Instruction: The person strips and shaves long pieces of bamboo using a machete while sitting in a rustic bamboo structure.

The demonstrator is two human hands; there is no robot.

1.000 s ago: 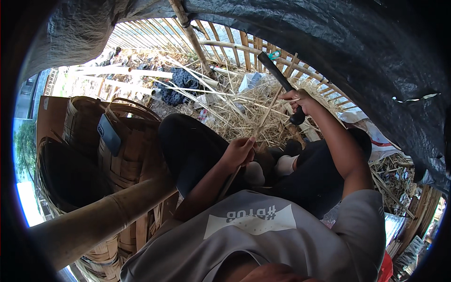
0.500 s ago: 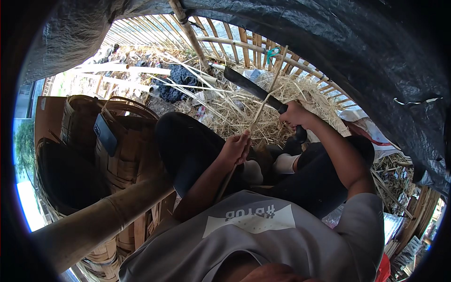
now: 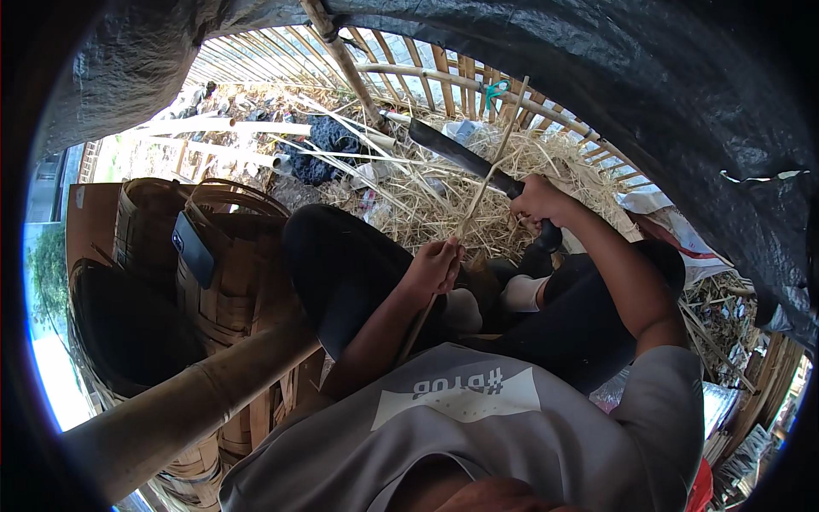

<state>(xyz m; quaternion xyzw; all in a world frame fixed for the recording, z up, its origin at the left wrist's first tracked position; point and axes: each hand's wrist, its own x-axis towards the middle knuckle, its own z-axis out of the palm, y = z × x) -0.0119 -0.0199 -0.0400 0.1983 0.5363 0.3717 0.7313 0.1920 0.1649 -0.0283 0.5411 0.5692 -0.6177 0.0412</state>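
My right hand [image 3: 539, 201] is closed around the dark handle of a machete [image 3: 450, 151]. Its long black blade points up and to the left. A thin bamboo strip [image 3: 504, 136] crosses the blade near the handle and slants toward the upper right. My left hand [image 3: 433, 266] grips that strip lower down, fingers wrapped round it. Below the hand, the strip's other end runs down beside my left forearm. Both hands are above my bent legs, with a heap of pale bamboo shavings [image 3: 554, 158] just beyond them.
Woven bamboo baskets [image 3: 243, 282] stand on the left, with a phone [image 3: 193, 249] resting on one. A thick bamboo pole [image 3: 205, 388] juts in at lower left. Bamboo poles [image 3: 192, 125] and a slatted fence [image 3: 439, 81] lie beyond. Dark plastic sheeting [image 3: 699, 128] hangs above and right.
The view has shifted slightly. My right hand and the machete sit a little further right and lower; the strip still crosses the blade. My left hand's grip on it looks the same.
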